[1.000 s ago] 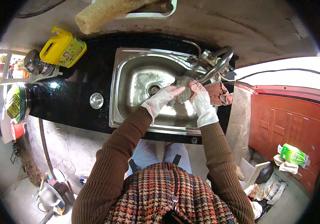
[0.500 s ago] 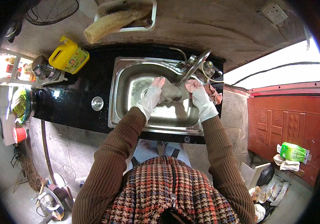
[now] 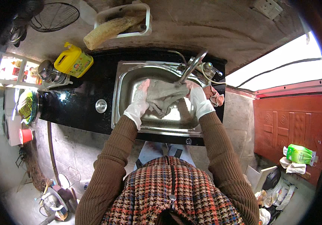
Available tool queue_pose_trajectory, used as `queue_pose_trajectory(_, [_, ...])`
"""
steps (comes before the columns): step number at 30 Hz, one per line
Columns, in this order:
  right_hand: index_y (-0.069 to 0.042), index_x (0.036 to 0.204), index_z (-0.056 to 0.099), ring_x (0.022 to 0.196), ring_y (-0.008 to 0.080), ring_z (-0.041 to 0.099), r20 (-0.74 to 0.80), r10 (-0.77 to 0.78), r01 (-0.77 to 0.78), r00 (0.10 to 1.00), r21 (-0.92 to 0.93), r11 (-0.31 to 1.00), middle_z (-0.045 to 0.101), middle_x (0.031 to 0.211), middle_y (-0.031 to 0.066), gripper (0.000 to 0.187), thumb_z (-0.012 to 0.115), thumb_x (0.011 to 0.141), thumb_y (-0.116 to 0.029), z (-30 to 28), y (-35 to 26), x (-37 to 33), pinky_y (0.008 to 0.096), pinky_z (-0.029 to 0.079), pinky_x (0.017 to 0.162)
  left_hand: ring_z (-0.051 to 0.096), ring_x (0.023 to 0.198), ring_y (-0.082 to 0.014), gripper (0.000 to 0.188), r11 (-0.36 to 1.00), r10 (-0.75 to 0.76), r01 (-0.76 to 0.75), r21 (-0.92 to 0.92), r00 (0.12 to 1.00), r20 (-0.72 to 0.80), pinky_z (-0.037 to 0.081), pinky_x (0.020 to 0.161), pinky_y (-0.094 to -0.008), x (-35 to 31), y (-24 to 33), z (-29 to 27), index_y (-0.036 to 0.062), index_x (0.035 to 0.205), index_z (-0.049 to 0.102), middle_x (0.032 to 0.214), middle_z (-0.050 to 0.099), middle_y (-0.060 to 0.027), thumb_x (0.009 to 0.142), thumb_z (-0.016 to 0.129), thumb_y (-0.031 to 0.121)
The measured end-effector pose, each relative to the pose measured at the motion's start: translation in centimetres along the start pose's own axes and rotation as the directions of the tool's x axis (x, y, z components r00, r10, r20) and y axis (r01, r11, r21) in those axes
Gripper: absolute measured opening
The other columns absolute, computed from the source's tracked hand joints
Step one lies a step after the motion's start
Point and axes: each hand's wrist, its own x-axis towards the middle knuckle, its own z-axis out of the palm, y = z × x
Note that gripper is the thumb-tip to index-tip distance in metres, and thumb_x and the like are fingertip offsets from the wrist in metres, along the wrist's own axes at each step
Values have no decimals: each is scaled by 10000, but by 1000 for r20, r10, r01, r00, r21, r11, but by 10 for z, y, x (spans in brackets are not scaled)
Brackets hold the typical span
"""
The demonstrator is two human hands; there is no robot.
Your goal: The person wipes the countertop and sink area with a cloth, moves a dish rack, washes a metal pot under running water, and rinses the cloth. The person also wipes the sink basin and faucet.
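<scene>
A wet grey cloth (image 3: 164, 95) is stretched out between my two hands over the steel sink (image 3: 125, 92). My left hand (image 3: 141, 98), in a whitish translucent glove, grips the cloth's left end. At its other end, my right hand (image 3: 197, 95), gloved the same way, holds the cloth just beside the faucet (image 3: 194, 67). The faucet's spout reaches over the cloth's upper edge. Loose folds hang from the middle of the cloth toward the basin. My fingertips are partly hidden by the fabric.
A pink rag (image 3: 214, 96) lies right of the sink. On the black counter (image 3: 82, 101) are a round metal lid-like piece (image 3: 101, 106) and a yellow jug (image 3: 74, 62). A white tray (image 3: 148, 23) with loofahs stands behind. A red panel (image 3: 288, 123) is at right.
The cloth was bunched up and is now spread wider between my hands. My left hand has moved left and slightly nearer to me. The view has shifted a little.
</scene>
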Motion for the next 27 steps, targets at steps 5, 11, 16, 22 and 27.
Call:
queue_pose_trajectory(5, [3,1308,660,837,136,675,100,23,-51,995,291,955,702,1004,59,325,587,1066,-201,22,-7,-4,267,553,684,588,1328,-226,632,977,-186,203,-63,960,211,475,1085,-446,16,-19,2,101,1522,521,1475,613,-92,1060,588,528])
queue_pose_trajectory(11, [11,1392,582,1003,207,701,244,73,-75,967,-2,997,685,1177,134,450,675,1049,-265,30,-23,-12,335,606,858,683,1132,-264,730,980,-106,145,-132,958,268,474,1068,-428,28,-35,33,4,1520,485,1317,683,-103,1060,570,564])
queue_pose_trajectory(16, [-10,1548,430,1159,263,669,189,153,48,970,-768,638,664,1269,202,941,894,808,-362,32,-26,-13,352,551,957,682,1050,-283,810,854,-198,358,-379,895,399,487,1056,-418,32,-37,60,-43,1464,457,1254,675,-178,1036,551,638])
queue_pose_trajectory(22, [-338,1337,684,1030,349,723,245,-267,218,932,-968,-128,774,1080,77,508,789,841,-311,41,-16,4,473,578,870,461,1450,-366,867,951,-115,193,-240,946,304,403,1174,-501,27,-32,40,-16,1593,312,1523,490,-269,1045,555,610])
queue_pose_trajectory(27, [-299,1067,789,990,334,702,376,-370,453,850,-879,149,772,955,65,288,718,852,-121,60,31,-18,429,567,871,570,1344,-351,796,872,-350,387,-299,921,171,521,1087,-487,35,-51,33,14,1542,422,1455,571,-249,1064,459,649])
